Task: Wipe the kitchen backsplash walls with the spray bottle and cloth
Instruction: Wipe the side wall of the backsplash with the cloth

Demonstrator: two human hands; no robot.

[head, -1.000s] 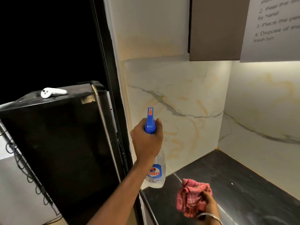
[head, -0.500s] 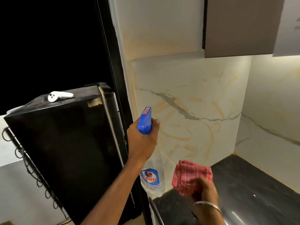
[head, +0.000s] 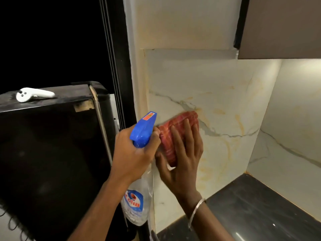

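Marbled backsplash walls [head: 217,94] are seen above a dark surface [head: 260,214]. Wiping is judged barely begun, with most of both walls left. A spray bottle [head: 137,202] is gripped by the left hand [head: 135,153] at the wall's left edge. Just right of it, a red cloth [head: 180,119] is pressed to the wall under the flat right hand [head: 184,159].

Only readable text: red lettering on the label [head: 132,200] of the clear spray bottle [head: 139,218], likely "Colin", first letter partly cut off. Orange sticker [head: 149,116] on its blue trigger head [head: 141,134]: print too blurred.
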